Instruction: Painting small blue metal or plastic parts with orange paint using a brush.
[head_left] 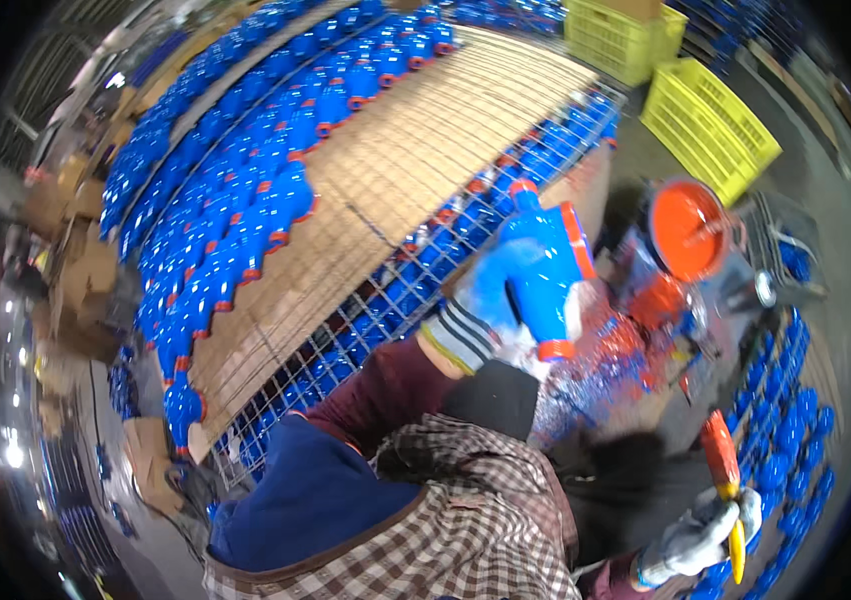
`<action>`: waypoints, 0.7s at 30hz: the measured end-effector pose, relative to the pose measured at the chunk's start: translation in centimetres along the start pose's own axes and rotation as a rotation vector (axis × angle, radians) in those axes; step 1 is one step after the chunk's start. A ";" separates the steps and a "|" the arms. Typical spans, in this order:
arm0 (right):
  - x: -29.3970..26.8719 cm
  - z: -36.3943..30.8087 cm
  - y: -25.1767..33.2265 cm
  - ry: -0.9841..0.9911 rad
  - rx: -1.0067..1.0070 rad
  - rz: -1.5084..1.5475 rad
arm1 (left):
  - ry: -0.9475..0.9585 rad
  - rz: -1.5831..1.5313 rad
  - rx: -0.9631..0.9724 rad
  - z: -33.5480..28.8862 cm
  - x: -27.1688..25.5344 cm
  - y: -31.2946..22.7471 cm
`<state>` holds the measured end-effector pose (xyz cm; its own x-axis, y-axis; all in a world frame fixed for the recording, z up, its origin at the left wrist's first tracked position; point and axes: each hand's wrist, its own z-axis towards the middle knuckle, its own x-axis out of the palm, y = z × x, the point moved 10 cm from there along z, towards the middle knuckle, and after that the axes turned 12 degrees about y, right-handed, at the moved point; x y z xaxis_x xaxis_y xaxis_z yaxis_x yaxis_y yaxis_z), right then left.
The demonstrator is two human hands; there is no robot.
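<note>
My left hand (480, 300), in a blue-stained knit glove, grips a glossy blue pipe fitting (545, 260). Orange-red paint covers the fitting's flanged ends, and it is held up beside the wire rack. Lower right, my gloved right hand (695, 540) is closed round the yellow handle of a paintbrush (722, 452), whose red-coated head points up. The brush is well apart from the fitting. Beyond the fitting, to its right, stands an open bucket of orange-red paint (687, 232). Part of my left hand's fingers is hidden by the fitting.
On the left, a wire rack topped with a cardboard sheet (415, 150) carries rows of blue fittings (245, 210) with orange-red ends. More blue fittings (790, 440) lie on the right. Yellow crates (710, 130) stand far right. Paint-spattered plastic (595, 375) lies below the bucket.
</note>
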<state>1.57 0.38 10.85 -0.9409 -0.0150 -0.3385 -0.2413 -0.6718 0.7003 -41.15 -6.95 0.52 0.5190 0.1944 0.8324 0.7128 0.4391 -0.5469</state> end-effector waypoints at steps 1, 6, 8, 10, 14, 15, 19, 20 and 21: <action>-0.3 -0.1 -1.4 -0.008 -0.142 -0.079 | -0.027 0.125 0.016 0.0 -1.3 -2.8; 1.0 -0.2 -7.0 -0.046 0.176 0.280 | -0.360 1.133 0.190 -0.3 -12.3 -22.1; 2.3 0.2 -6.7 -0.042 0.159 0.258 | -0.597 1.565 0.133 -1.1 -15.2 -28.6; 2.4 0.2 -7.2 -0.042 0.143 0.221 | -0.828 1.803 -0.069 -2.2 -17.4 -32.3; 2.3 -1.6 -12.3 -0.039 0.574 0.384 | -1.134 2.185 -0.569 -2.2 -17.7 -35.7; 2.7 -1.0 -11.1 -0.048 0.593 0.380 | -1.170 2.216 -0.564 -1.6 -16.7 -35.3; 3.5 0.5 -1.8 0.123 0.187 -0.572 | -1.071 2.268 -0.658 2.1 -16.4 -33.1; 4.9 2.1 2.5 0.035 -0.105 -0.596 | -1.040 2.317 -0.598 2.0 -18.5 -34.7; 2.9 1.0 -1.3 0.032 0.229 -0.382 | -0.940 2.374 -0.490 1.9 -19.3 -34.8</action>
<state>-1.08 1.95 9.66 -0.7668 0.1776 -0.6168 -0.6203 -0.4520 0.6411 -76.84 -24.28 3.65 0.0775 -0.0083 -0.9970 -0.2812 -0.9596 -0.0138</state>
